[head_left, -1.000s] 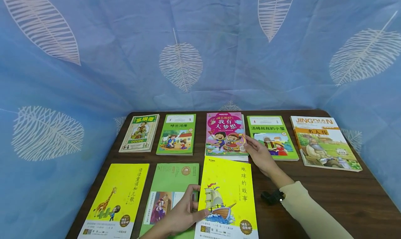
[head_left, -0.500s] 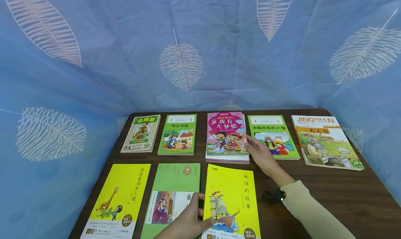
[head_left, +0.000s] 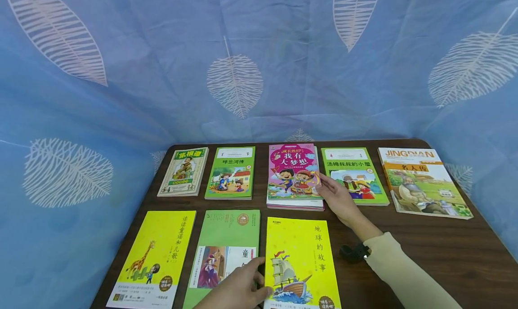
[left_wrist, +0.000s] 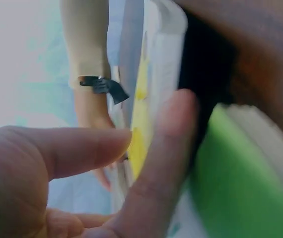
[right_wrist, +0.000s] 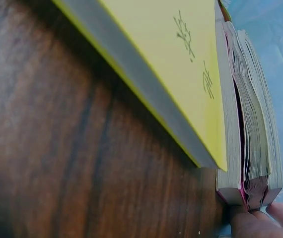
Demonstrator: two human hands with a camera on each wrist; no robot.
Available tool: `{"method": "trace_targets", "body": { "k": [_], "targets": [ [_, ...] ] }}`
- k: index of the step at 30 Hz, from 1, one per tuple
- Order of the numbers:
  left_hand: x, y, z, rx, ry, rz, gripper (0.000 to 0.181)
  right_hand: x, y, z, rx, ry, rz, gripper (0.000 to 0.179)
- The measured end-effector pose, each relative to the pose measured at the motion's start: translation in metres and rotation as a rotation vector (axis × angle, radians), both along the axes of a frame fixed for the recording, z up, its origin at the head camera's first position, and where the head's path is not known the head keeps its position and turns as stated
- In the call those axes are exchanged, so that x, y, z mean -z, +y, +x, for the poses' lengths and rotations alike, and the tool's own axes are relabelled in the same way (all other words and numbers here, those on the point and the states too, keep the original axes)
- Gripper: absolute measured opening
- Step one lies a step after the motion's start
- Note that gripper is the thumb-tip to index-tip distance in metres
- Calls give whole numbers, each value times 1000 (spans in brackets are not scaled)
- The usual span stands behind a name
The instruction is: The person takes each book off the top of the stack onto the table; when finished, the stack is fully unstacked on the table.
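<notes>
My left hand (head_left: 238, 285) pinches the left edge of a yellow book (head_left: 301, 259) with a sailing ship on its cover. In the left wrist view the thumb (left_wrist: 94, 148) meets the yellow cover while the index finger (left_wrist: 156, 163) lies along the book's side, with a dark shadow beneath. Farther back, my right hand (head_left: 341, 203) grips the right edge of a stack of books topped by a pink book (head_left: 291, 174). From the right wrist, fingertips (right_wrist: 250, 223) show at the corner of the stacked page blocks (right_wrist: 253, 124), and the ship book's corner overlaps them.
Left of the ship book lie a green book (head_left: 226, 230) and a yellow giraffe book (head_left: 151, 237). Along the back of the brown table (head_left: 445, 264) are more books: a small cream one (head_left: 183, 172), two green ones (head_left: 230, 172) and a thick one (head_left: 425, 183). A blue leaf-patterned cloth (head_left: 283, 75) surrounds the table.
The ship book has come down toward the table's front in my left hand, off the front edge of the stack, which now shows fully. My right hand stays at the stack.
</notes>
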State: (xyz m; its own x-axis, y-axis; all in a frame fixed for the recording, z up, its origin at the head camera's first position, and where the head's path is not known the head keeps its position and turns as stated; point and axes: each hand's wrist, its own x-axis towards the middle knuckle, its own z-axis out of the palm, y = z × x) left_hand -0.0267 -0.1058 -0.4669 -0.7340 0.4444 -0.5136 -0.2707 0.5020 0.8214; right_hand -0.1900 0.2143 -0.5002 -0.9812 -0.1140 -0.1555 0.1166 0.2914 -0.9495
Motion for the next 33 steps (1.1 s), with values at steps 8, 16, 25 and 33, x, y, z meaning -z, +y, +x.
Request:
{"method": "trace_targets", "body": {
  "k": [8, 16, 25, 33],
  "targets": [
    [-19, 0, 0, 56, 119, -84, 51, -1, -1, 0, -5, -4, -41, 70],
    [-26, -2, -23, 70, 370, -75, 39, -3, -8, 1, 34, -14, -65, 73],
    [3, -5, -106, -136, 560, -34, 55, -2, -18, 1, 108, -37, 9, 83],
    [13, 8, -164, -207, 496, 79, 64, -6, -21, 1, 140, -34, 83, 81]
  ]
}}
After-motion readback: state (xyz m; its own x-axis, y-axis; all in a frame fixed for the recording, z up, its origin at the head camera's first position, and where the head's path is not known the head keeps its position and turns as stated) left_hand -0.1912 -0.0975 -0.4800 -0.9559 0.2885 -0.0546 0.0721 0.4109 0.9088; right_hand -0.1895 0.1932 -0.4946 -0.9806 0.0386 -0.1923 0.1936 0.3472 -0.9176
